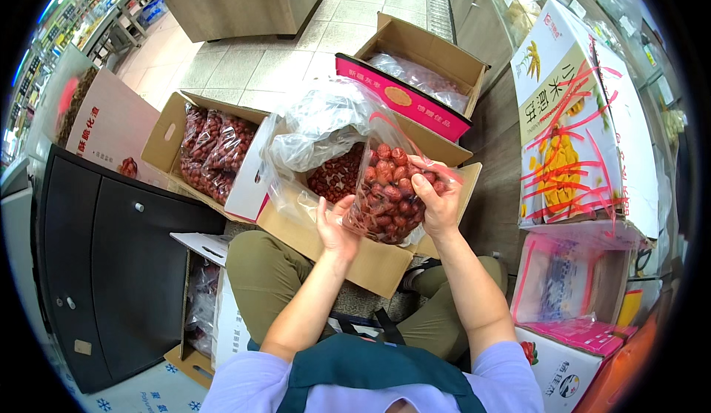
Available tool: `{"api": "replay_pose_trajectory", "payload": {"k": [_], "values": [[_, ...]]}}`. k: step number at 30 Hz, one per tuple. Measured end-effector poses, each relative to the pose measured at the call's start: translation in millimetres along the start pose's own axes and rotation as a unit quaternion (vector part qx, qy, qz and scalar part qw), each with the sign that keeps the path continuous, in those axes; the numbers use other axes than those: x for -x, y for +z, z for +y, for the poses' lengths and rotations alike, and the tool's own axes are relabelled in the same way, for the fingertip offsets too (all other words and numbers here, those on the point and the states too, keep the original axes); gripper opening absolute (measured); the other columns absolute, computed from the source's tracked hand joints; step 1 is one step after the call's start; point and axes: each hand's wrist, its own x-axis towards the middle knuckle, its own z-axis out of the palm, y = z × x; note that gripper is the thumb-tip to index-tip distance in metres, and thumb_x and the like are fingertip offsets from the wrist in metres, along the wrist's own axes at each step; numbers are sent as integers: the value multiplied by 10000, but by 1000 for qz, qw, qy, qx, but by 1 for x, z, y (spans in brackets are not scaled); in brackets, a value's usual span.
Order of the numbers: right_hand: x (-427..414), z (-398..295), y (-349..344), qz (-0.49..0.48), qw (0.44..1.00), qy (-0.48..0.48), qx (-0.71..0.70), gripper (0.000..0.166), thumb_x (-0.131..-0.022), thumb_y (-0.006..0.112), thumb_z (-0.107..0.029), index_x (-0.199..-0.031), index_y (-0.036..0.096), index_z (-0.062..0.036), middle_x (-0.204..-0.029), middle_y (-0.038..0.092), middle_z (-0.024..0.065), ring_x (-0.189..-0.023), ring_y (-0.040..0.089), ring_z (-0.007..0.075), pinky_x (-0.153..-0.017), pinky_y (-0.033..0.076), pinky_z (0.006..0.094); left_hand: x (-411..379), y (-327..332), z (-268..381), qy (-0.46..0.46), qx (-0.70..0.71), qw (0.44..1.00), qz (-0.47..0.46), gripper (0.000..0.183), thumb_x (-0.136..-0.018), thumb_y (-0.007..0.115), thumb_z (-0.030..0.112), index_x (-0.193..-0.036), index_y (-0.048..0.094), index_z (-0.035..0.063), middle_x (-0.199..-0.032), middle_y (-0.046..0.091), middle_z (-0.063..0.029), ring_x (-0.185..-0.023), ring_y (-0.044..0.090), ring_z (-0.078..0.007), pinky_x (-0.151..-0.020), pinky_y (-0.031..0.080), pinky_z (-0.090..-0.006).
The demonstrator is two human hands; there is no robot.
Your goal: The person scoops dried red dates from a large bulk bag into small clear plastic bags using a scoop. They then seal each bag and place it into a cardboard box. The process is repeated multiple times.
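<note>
A clear plastic bag of red dried dates [389, 191] with a red strip along its top is held up over an opened cardboard box. My right hand [436, 196] grips it on its right side, thumb in front. My left hand [339, 227] is at the bag's lower left, palm up with fingers apart; whether it carries any of the weight I cannot tell. Behind the bag, loose dates [336, 174] lie inside a large clear plastic liner [316, 118] in the cardboard box [355, 257].
A cardboard box [161, 129] with filled date bags [214, 146] stands left, and a pink-fronted box [402, 96] stands behind. A black cabinet [128, 246] is at left. Large printed cartons [572, 135] stand right, and another open box [203, 302] is beside my left knee.
</note>
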Motion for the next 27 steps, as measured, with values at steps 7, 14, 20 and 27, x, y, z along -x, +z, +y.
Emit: {"api": "replay_pose_trajectory", "payload": {"k": [7, 14, 20, 27], "values": [[10, 10, 5, -44, 993, 107, -6, 242, -842, 711, -75, -1066, 677, 11, -1092, 678, 91, -1003, 616, 150, -952, 451, 300, 22, 71, 47, 250, -323, 862, -298, 683, -892, 686, 292, -1417, 347, 16, -1365, 491, -133, -1223, 513, -212, -1079, 356, -358], [23, 21, 21, -20, 970, 226, -84, 294, -871, 698, -80, -1144, 627, 2, -1026, 685, 68, -918, 633, 101, -852, 512, 251, 33, 67, 40, 231, -381, 887, -123, 411, -784, 807, 108, -1093, 551, 22, -1013, 639, -46, -924, 601, -112, -838, 500, -267], [30, 30, 26, -11, 937, 329, -113, 186, -887, 689, -106, -1042, 647, -11, -965, 684, 41, -863, 637, 94, -804, 517, 248, 31, 43, 36, 169, -316, 931, -68, 259, -842, 747, 107, -1021, 574, 35, -933, 657, -28, -815, 611, -88, -755, 510, -251], [45, 61, 26, 81, 872, 469, -117, 269, -846, 721, -169, -1045, 647, -5, -946, 700, 80, -824, 679, 164, -762, 558, 324, 13, 8, 30, 13, -306, 952, 12, 172, -879, 691, 185, -972, 653, 45, -849, 679, -23, -687, 636, -101, -661, 528, -258]]}}
